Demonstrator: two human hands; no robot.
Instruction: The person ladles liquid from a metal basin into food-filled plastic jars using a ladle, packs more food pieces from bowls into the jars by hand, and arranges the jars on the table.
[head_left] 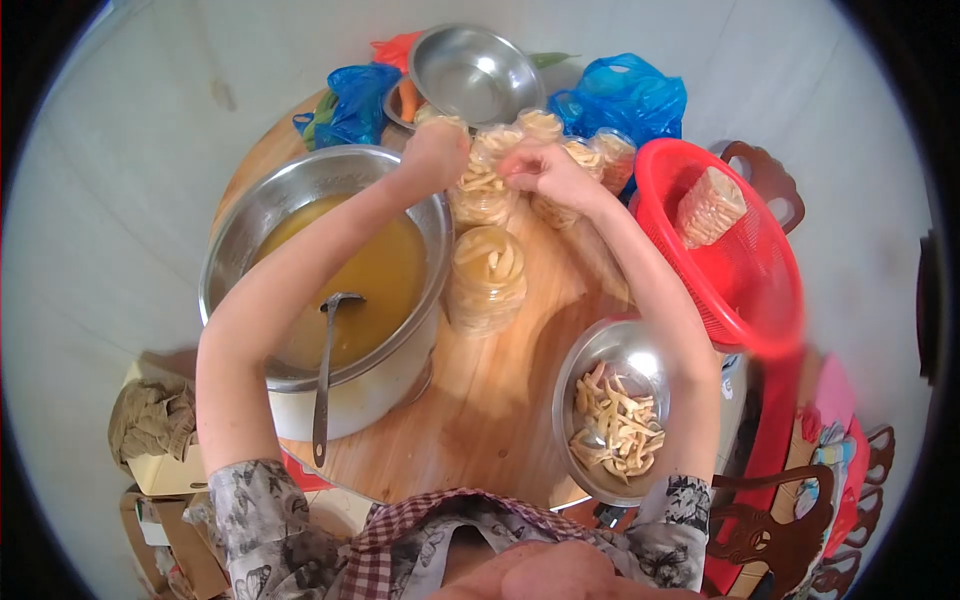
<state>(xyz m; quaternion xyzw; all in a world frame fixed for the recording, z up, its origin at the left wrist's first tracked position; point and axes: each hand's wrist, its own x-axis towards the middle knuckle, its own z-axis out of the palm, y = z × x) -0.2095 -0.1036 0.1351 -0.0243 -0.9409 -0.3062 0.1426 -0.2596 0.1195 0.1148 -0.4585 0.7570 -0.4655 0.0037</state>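
Wooden round table. Left hand [437,155] and right hand [548,172] both at the far side, one on each side of the upper part of a clear container of pale strips [482,196]. Left fingers curled in, seen from the back; cannot tell what, if anything, they hold. Right fingers bent, tips drawn close together beside the strips; grip unclear.

Nearer, upright on the wood: a round container with strips in yellowish liquid [487,275]. Left: large metal pot [216,262] of cloudy yellow liquid, ladle [322,390] leaning over its near rim. Near right: metal bowl [567,425] with loose pale strips [620,425]. Right: red basket [715,270], a filled clear container [711,207] inside. Far side: shiny metal basin [478,75] between two blue bags [362,103] [622,95].
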